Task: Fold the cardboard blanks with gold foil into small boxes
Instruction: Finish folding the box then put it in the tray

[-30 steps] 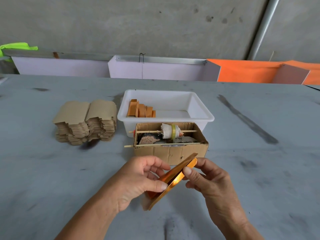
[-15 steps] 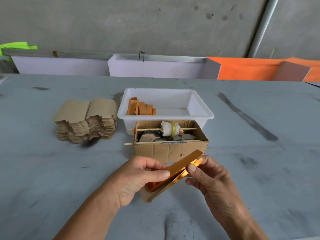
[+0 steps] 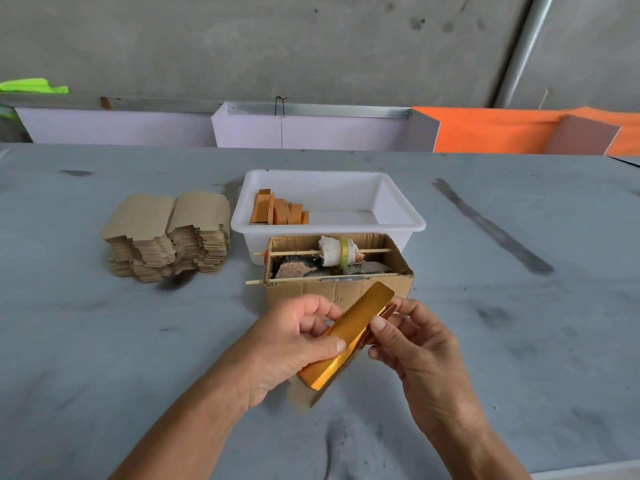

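Note:
A partly folded cardboard blank with a gold foil face [image 3: 349, 336] is held slantwise above the table between both hands. My left hand [image 3: 291, 344] grips its lower left side, thumb lying across the foil. My right hand [image 3: 412, 344] pinches its upper right edge with thumb and fingers. A stack of flat brown blanks [image 3: 169, 235] sits at the left of the table. Several folded gold boxes [image 3: 278, 211] stand in a white tub [image 3: 398, 209].
A brown cardboard box [image 3: 337, 289] holding a tape roll on a stick and scraps stands just beyond my hands, in front of the tub. The grey table [image 3: 519, 306] stretches to white and orange panels [image 3: 485, 129] along a concrete wall.
The blank has tilted so more of its gold face shows, and a panel has been pressed closer to flat. Both hands have shifted slightly along it.

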Demonstrator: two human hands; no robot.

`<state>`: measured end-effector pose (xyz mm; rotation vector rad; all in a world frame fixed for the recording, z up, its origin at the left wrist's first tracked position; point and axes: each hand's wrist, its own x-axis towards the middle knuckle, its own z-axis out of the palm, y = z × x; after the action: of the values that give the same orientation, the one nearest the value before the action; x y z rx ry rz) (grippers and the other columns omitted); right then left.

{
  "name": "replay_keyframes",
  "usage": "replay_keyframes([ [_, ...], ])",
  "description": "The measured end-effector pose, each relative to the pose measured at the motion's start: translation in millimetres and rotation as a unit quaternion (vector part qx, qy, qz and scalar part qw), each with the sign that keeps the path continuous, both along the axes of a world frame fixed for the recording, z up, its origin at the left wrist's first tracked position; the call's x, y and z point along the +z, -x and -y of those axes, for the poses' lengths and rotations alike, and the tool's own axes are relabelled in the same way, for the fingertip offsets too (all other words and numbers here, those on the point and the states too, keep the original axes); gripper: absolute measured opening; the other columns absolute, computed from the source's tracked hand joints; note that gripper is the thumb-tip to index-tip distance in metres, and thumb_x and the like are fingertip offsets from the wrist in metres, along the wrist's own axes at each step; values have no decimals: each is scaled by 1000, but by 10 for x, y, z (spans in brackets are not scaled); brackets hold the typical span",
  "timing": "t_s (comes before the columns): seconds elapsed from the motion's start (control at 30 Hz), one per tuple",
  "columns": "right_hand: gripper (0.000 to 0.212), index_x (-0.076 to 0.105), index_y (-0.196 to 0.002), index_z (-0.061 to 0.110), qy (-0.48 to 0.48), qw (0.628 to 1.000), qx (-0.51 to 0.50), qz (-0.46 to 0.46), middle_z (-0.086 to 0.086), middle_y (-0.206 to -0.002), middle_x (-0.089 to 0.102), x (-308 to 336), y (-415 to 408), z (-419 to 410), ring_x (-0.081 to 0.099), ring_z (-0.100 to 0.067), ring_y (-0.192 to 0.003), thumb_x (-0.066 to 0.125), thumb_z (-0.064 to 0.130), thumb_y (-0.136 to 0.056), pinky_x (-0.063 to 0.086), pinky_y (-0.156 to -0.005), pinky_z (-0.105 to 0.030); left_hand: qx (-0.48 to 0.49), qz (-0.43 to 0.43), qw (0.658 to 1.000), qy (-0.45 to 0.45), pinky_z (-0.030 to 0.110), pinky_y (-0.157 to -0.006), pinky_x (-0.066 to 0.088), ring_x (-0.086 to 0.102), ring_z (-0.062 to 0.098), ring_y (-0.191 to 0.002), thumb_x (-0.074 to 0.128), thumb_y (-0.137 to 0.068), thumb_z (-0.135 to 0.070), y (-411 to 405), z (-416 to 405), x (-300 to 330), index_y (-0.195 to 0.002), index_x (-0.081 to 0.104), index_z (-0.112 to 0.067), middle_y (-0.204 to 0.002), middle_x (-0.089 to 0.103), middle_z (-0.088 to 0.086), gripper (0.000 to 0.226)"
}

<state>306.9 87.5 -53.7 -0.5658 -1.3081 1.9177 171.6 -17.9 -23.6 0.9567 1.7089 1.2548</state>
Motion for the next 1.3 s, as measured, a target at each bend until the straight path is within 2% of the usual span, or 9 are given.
replay_keyframes([
  [0.13, 27, 65, -88, 6, -2, 1000, -16, 19, -4, -62, 64, 21, 23, 16, 63, -16, -56, 72, 11, -63, 53, -51, -23, 3, 6, 1000, 1, 24, -59, 52, 69, 13, -72, 72, -80, -9, -10, -9, -2, -100, 64, -17, -78, 71, 1, 23],
  [0.3, 26, 64, -86, 6, 9, 999, -30, 24, -4, -60, 65, 35, 63, 37, 62, -14, -53, 72, 11, -62, 51, -49, -22, 26, 12, 1000, -5, 25, -57, 51, 69, 14, -71, 71, -79, -3, -15, -26, -11, -98, 64, -16, -82, 71, 2, 24],
  [0.53, 29, 65, -87, 3, 24, 998, -48, 34, -6, -60, 64, 18, 93, 43, 60, -14, -51, 73, 10, -61, 49, -47, -20, 25, -26, 999, -19, 25, -63, 54, 69, 12, -72, 73, -77, 0, -11, -43, -28, -97, 63, -16, -82, 71, 2, 28],
  [0.73, 10, 65, -79, 2, 46, 995, -57, 64, -6, -58, 65, -21, 123, 18, 58, -11, -49, 71, -1, -72, 48, -47, -19, 26, -35, 999, -8, 22, -62, 53, 68, 9, -71, 75, -75, -2, -13, -88, -68, -95, 63, -17, -82, 70, 1, 28],
  [0.83, 11, 65, -78, 5, 39, 993, -81, 80, -3, -56, 65, -35, 131, 4, 60, -10, -49, 71, -3, -74, 49, -47, -18, 31, -22, 999, -7, 27, -65, 55, 69, 14, -72, 76, -74, -3, -30, -108, -104, -96, 64, -17, -80, 70, 2, 28],
  [1.07, 16, 63, -77, 7, 11, 983, -135, 122, 1, -54, 60, -53, 137, -32, 56, -5, -44, 72, -5, -76, 46, -44, -16, 43, 19, 999, -3, 20, -55, 52, 69, 11, -63, 83, -64, -9, -84, -113, -166, -90, 65, -16, -68, 69, -3, 32],
  [1.17, 19, 61, -74, 11, -13, 978, -153, 141, 7, -48, 59, -65, 137, -49, 55, -3, -43, 72, -4, -77, 45, -44, -15, 29, -39, 999, 13, 25, -59, 56, 69, 11, -66, 89, -57, -16, -132, -110, -173, -93, 63, -22, -73, 71, -3, 45],
  [1.23, 18, 62, -74, 12, -27, 975, -160, 154, 7, -51, 61, -64, 145, -48, 56, -6, -46, 73, -1, -78, 45, -44, -15, 31, -108, 993, 33, 29, -65, 58, 69, 9, -69, 91, -55, -21, -167, -110, -191, -94, 60, -30, -77, 70, -6, 50],
  [1.3, 16, 63, -74, 13, -34, 972, -161, 165, 6, -54, 63, -59, 158, -44, 58, -6, -48, 73, 1, -79, 46, -45, -15, 48, -133, 989, 40, 32, -69, 58, 68, 11, -73, 90, -57, -21, -177, -124, -210, -95, 58, -33, -79, 69, -7, 51],
])
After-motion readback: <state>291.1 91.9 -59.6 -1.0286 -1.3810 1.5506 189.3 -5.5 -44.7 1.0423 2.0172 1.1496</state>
